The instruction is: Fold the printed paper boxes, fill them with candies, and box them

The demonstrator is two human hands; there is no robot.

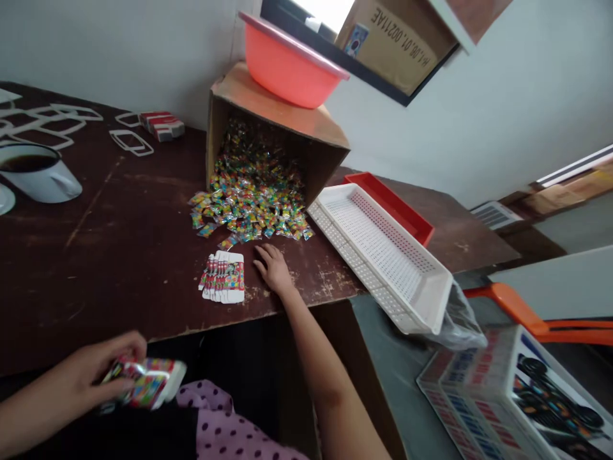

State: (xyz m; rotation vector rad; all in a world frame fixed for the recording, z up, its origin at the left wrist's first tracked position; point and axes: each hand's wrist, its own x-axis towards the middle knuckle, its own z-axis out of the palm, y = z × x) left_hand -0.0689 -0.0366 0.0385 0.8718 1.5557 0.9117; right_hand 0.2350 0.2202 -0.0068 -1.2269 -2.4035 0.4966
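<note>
My left hand (103, 372) is closed around a small printed carton (156, 382), red and multicoloured with a pale end flap; it is held over my lap, below the table's front edge, and somewhat blurred. On the tabletop rests my right hand (274, 268), fingers apart and nothing in it. Just left of that hand lies a fanned stack of flat printed cartons (224, 277). Beyond its fingertips, small wrapped colourful packets (258, 204) spill out of a cardboard box (330, 137) lying on its side.
A pink basin (292, 64) sits on the box. To the right, a white perforated tray (383, 255) overhangs the table edge beside a red tray (393, 204). A mug of dark liquid (45, 176) stands left. A crate (472, 390) and orange chair (522, 313) are at right.
</note>
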